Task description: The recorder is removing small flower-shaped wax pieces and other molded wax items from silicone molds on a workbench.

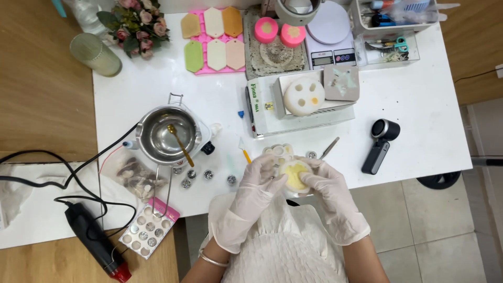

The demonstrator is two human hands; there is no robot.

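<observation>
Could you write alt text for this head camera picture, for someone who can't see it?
Seen from above, a person's gloved left hand and right hand hold a round pale yellow disc over the near edge of a white table. On the table stand a steel melting pot with a gold spoon, a pink tray of pastel hexagonal pieces, and a digital scale.

Round yellowish piece (293, 174) half hidden under gloved hands; heat gun (97, 243) cut by bottom edge.
</observation>
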